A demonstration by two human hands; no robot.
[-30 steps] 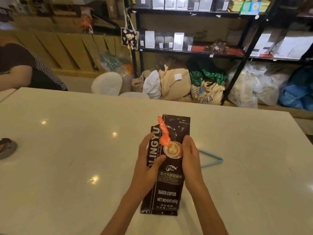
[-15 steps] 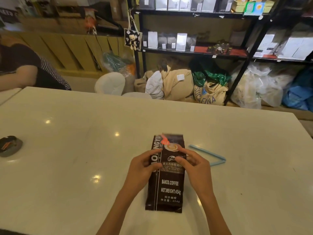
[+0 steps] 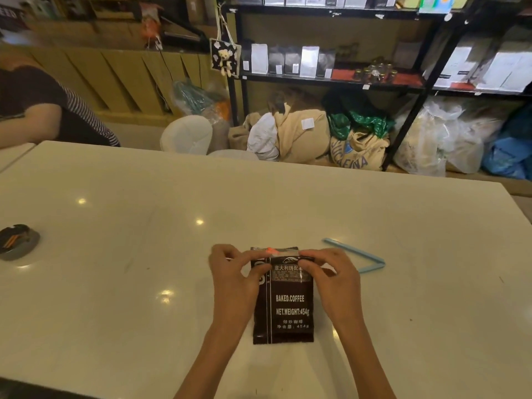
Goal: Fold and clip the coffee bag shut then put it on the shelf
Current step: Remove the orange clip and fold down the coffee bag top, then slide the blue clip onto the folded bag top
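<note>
— What changed?
— Since a second ago I've rolled the top of the glossy dark-brown foil coffee bag (image 3: 283,306) toward me; it looks much shorter, lying flat on the smooth white stone counter (image 3: 115,254).
— And your hands?
— My left hand (image 3: 233,276) and right hand (image 3: 335,279) pinch the folded top edge, fingers curled.
— Next?
— Folding seems nearly done. I judge one hand must hold the crease while the other fetches the thin pale-blue plastic clip (image 3: 365,259), lying open beside my right hand. The black metal shelf (image 3: 331,80) stands beyond.
</note>
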